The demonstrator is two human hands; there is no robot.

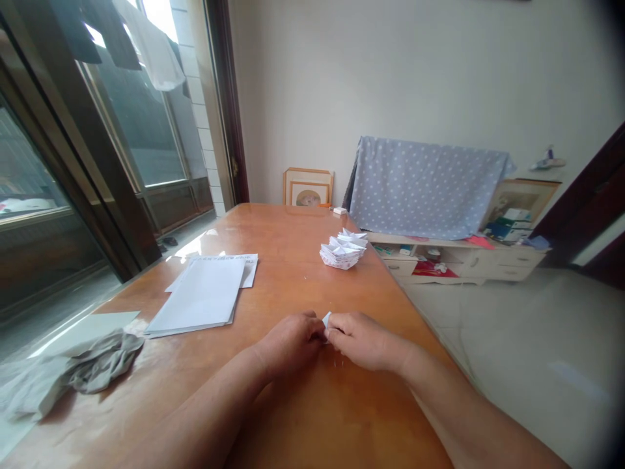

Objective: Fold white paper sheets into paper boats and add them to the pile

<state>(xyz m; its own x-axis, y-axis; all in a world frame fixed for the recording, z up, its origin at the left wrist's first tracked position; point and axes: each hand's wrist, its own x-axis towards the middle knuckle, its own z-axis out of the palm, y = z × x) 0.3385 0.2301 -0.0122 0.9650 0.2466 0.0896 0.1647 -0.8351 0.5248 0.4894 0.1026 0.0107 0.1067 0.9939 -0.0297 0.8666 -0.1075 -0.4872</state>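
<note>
A small piece of folded white paper (pixel 327 319) shows between my two hands, just above the wooden table (pixel 288 286). My left hand (pixel 297 335) is closed on its left side, and my right hand (pixel 359 337) pinches it from the right with thumb and fingers. Most of the paper is hidden by my fingers. Farther up the table stand several folded white paper boats (pixel 343 251), nested close together, some with a printed pattern low on the side.
Left of my hands lies a stack of white paper (pixel 200 296). A crumpled grey cloth (pixel 105 359) rests nearer the left edge. At the far end is a small white object (pixel 340 211). A low cabinet (pixel 478 260) stands beyond the table's right edge.
</note>
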